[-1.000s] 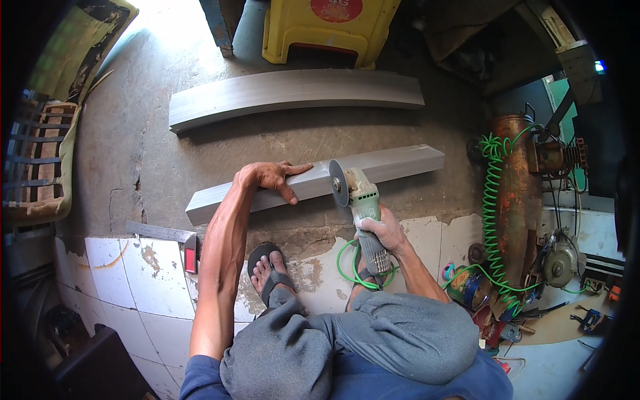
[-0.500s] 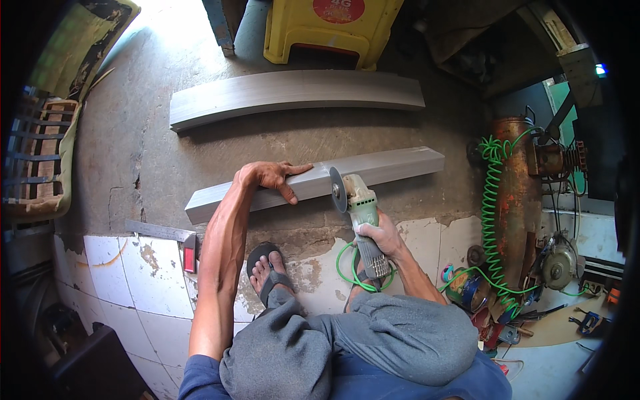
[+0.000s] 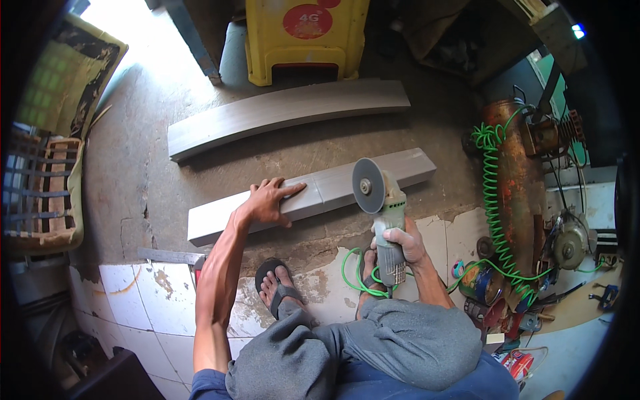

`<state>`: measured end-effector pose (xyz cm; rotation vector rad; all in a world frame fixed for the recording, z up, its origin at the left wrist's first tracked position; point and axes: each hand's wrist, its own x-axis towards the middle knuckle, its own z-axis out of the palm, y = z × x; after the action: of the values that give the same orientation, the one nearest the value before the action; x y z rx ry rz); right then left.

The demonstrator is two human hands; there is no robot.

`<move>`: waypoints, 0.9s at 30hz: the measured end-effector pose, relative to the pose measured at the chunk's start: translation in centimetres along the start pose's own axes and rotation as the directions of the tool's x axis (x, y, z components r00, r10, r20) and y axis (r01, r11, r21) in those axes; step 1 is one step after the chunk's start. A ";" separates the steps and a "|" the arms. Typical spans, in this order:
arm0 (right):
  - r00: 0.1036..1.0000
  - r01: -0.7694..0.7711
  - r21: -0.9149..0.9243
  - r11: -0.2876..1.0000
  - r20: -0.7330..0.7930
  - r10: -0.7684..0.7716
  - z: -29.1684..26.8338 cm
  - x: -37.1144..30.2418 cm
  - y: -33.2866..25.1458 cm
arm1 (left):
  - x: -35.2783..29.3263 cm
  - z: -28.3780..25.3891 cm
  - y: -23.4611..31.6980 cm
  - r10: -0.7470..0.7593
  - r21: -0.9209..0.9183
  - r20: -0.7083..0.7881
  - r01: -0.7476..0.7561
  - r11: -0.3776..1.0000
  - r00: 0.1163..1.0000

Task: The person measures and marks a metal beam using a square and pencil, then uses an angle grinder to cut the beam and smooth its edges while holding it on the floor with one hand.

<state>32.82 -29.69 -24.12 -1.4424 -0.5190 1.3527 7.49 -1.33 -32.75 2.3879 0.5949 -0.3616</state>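
My left hand (image 3: 268, 202) lies open, fingers spread, on the top of a silver rectangular metal bar (image 3: 337, 185) on the floor. A thin line crosses the bar's top just right of my fingertips. In my right hand (image 3: 408, 241) is a pale green angle grinder (image 3: 391, 217), gripped round its body. Its grey disc (image 3: 369, 186) points up and partly covers the bar's right half; it appears raised off the metal. Whether the disc spins I cannot tell. A second, similar silver bar (image 3: 287, 115) lies beyond the first.
A try square (image 3: 172, 256) lies left of my forearm. Ahead stands a yellow plastic stool (image 3: 307, 57). On the right are a rusty cylindrical tank (image 3: 510, 180), a coiled green hose (image 3: 491, 200) and scattered tools. A worn slatted seat frame (image 3: 43, 193) stands at left.
The grinder has come away from the line on the bar, moving right and up, and its disc now faces me more. My left hand still rests on the bar. The view has shifted slightly.
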 end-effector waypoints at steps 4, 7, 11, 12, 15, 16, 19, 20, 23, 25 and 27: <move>0.995 0.038 0.037 0.999 -0.090 -0.034 -1.5 -1.0 -0.4 | -2.2 -0.6 1.6 -0.064 0.255 -0.040 0.072 0.964 0.997; 0.984 0.047 0.062 0.997 -0.172 -0.036 -2.2 -1.2 -0.4 | -2.9 -1.7 2.9 -0.032 0.358 -0.043 0.045 0.933 0.999; 0.976 0.107 0.147 0.983 -0.202 -0.076 -2.7 -1.4 0.0 | -3.4 -3.1 3.5 -0.009 0.396 -0.080 0.040 0.917 0.997; 0.977 0.104 0.163 0.981 -0.202 -0.070 -2.9 -1.5 0.1 | -3.3 -3.0 3.5 0.032 0.365 -0.139 0.021 0.931 0.990; 0.983 0.089 0.198 0.976 -0.173 -0.055 -3.0 -1.4 0.2 | -2.3 -2.1 4.0 -0.015 0.512 -0.043 0.035 0.858 0.999; 0.984 0.043 0.180 0.983 -0.175 -0.011 -3.1 -1.2 0.2 | -1.8 -2.0 4.2 -0.125 0.551 0.068 0.067 0.832 0.990; 0.978 0.170 0.205 0.964 -0.156 -0.140 -3.1 -1.0 0.3 | -1.0 -2.5 5.1 -0.016 0.739 0.036 -0.016 0.674 0.999; 0.982 0.111 0.222 0.969 -0.173 -0.073 -2.9 -1.5 0.4 | -1.8 -2.8 5.7 -0.013 0.746 0.049 -0.028 0.665 0.999; 0.983 0.139 0.205 0.969 -0.149 -0.109 -3.0 -2.0 -0.2 | -3.1 -6.9 7.0 0.046 0.599 -0.094 0.019 0.800 0.994; 0.984 0.120 0.172 0.978 -0.149 -0.094 -2.9 -2.4 -0.5 | -4.9 -9.0 7.9 0.160 0.401 -0.283 -0.035 0.915 0.946; 0.981 0.127 0.148 0.981 -0.166 -0.102 -2.7 -2.4 -0.8 | -5.5 -9.5 8.9 0.059 0.284 -0.335 0.041 0.958 0.940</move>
<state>34.89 -32.43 -22.81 -1.3555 -0.3773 1.1508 8.21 -3.09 -18.70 2.7610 0.7271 -0.0248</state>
